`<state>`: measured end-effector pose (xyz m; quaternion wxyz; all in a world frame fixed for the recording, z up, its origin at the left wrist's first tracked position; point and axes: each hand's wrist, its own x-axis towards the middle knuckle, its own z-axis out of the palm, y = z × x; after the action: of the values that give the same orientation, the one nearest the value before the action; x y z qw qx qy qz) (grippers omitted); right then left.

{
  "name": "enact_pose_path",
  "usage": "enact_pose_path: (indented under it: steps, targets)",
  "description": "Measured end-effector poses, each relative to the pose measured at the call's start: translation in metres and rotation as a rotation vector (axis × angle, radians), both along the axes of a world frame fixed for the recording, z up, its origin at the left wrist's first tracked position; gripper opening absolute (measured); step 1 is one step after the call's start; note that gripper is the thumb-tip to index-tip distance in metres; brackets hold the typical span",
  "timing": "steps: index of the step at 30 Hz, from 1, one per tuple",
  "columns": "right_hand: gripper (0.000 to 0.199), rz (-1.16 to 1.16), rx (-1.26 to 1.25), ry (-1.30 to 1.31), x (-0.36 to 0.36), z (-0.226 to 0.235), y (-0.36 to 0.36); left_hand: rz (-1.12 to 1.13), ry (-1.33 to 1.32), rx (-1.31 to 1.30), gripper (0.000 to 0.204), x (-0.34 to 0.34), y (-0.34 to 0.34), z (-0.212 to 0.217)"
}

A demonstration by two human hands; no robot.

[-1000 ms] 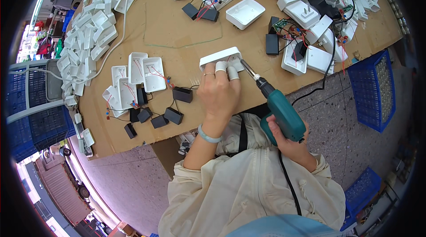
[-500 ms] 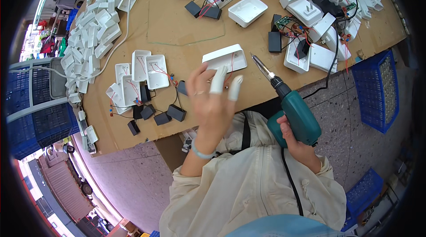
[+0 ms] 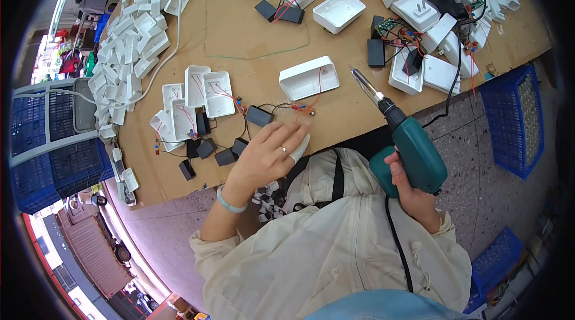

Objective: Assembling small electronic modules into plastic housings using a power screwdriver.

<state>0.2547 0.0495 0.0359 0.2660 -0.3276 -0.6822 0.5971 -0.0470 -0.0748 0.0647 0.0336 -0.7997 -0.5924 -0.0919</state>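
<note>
My left hand hovers by the table's near edge, fingers stretched to the right and nothing seen in them. White finger covers show on it, partly hidden by the other fingers. Just beyond the fingertips lies a small circuit board, wired to a black block and, by a red wire, to an open white plastic case. My right hand is wrapped round the handle of a green corded pistol-shaped tool. Its slim metal tip points up and left, to the right of the case.
Several open white cases with wires and black blocks lie at the left. White parts are heaped along the far left; wired cases and plug housings crowd the right. A black cord crosses the table edge. Blue crates stand beside the table.
My left hand has drawn back from the white case toward me and turned, its fingers now lower and pointing right. The tool has shifted slightly right in the view, along with the table.
</note>
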Motion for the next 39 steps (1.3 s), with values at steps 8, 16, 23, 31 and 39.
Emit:
enact_pose_path:
  steps: [8, 16, 23, 31, 39]
  targets:
    - [0.016, -0.084, -0.139, -0.120, -0.002, 0.009, -0.007, 0.438, -0.473, 0.303, 0.038, 0.019, 0.037, -0.019]
    - [0.021, -0.019, 0.082, -0.069, -0.013, 0.003, -0.003, 0.592, -0.314, 0.361, 0.031, 0.038, 0.074, -0.040]
    - [0.026, 0.014, 0.140, -0.052, -0.028, 0.011, 0.003, 0.634, -0.196, 0.357, 0.021, 0.046, 0.081, -0.044]
    - [0.028, 0.012, 0.144, -0.045, -0.027, 0.008, 0.003, 0.689, -0.106, 0.345, 0.027, 0.048, 0.084, -0.049]
    - [0.029, 0.017, 0.161, -0.023, -0.025, 0.008, 0.005, 0.591, -0.098, 0.235, 0.027, 0.049, 0.076, -0.038]
